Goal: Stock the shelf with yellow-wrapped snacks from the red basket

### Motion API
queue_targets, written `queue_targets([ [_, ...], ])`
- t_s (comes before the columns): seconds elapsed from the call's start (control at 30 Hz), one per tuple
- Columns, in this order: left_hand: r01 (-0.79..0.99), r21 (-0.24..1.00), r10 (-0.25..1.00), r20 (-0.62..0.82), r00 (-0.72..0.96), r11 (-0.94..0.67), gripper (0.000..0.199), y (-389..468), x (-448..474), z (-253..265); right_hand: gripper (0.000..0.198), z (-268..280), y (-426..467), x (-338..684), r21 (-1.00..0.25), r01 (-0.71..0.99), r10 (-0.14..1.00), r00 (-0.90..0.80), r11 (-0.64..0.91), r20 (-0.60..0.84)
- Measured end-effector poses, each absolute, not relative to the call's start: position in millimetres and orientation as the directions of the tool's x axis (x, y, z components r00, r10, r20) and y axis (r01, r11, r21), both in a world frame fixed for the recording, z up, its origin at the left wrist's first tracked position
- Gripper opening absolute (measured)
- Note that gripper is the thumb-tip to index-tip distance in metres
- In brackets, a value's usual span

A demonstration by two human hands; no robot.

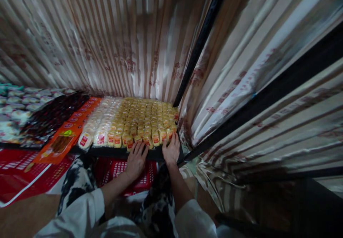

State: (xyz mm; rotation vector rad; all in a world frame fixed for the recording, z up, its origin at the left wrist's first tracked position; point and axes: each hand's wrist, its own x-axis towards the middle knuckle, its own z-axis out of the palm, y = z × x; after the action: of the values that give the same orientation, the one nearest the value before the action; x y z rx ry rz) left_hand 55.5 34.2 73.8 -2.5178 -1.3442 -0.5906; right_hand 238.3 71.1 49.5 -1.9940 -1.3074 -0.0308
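Rows of small yellow wrapped snack packs [144, 116] fill the right end of a dark shelf [158, 154], with red labels showing along the front row. My left hand [137, 159] lies at the shelf's front edge, fingers spread and their tips against the front packs. At the right corner, my right hand [172, 150] touches the last front packs, its thumb apart from its stretched fingers. I see neither hand lifting a pack. Beside the yellow rows, white wrapped packs [102, 127] with pink-red labels stand in columns.
Left of these lie orange packets [72, 127], dark glossy packets [55, 118] and white packs [16, 104]. Red baskets [120, 172] sit below the shelf. Striped, printed plastic sheeting [112, 45] hangs behind, with black posts [202, 43] at the right.
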Motion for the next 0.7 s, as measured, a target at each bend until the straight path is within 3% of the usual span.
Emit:
queue_targets([
  [0.2, 0.797, 0.011, 0.707, 0.468, 0.53, -0.604, 0.048, 33, 54, 73, 0.058, 50, 71, 238, -0.568, 0.796, 0.779, 0.488, -0.211, 0.393],
  [0.4, 0.775, -0.056, 0.664, 0.479, 0.574, -0.63, 0.056, 40, 56, 70, 0.057, 50, 71, 238, -0.564, 0.8, 0.781, 0.479, -0.202, 0.4],
  [0.7, 0.857, -0.003, 0.726, 0.531, 0.437, -0.515, 0.054, 60, 58, 82, 0.058, 51, 71, 237, -0.561, 0.803, 0.78, 0.479, -0.204, 0.402],
])
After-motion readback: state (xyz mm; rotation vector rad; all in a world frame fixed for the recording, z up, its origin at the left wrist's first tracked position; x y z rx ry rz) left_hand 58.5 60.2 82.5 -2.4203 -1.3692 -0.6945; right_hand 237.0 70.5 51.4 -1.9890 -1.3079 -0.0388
